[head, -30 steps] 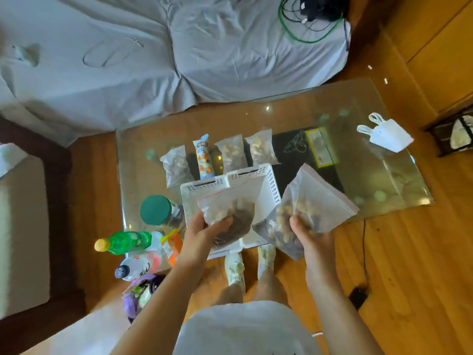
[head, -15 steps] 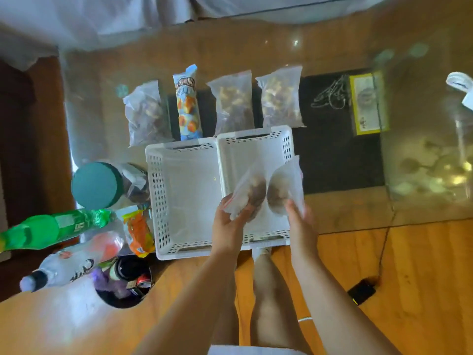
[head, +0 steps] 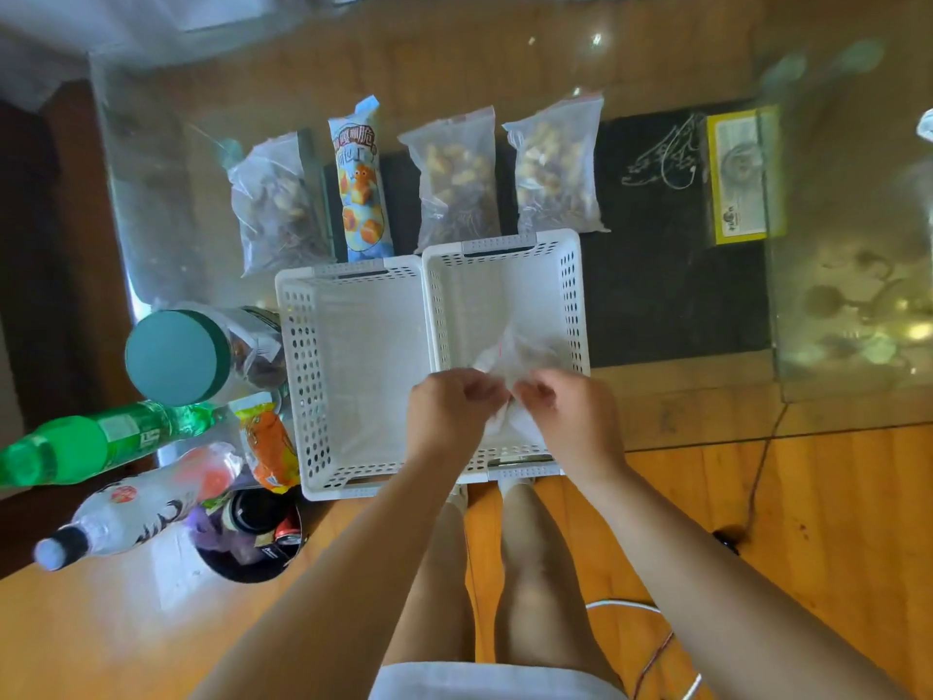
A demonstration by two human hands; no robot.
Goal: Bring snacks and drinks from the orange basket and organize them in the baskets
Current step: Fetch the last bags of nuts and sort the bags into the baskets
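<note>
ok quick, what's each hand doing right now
Left hand: gripping a clear snack bag.
Right hand: gripping a clear bag too, over the right white basket.

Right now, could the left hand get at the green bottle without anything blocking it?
Probably not yet: the left hand is gripping the clear bag in the right white basket. The green bottle itself lies unobstructed.

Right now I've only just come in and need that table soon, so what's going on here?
A person is sorting snacks. Both hands, left hand and right hand, hold clear snack bags inside the right white basket. The left white basket looks empty. Four more packs lie in a row behind the baskets, and bottles wait at the left.
</note>
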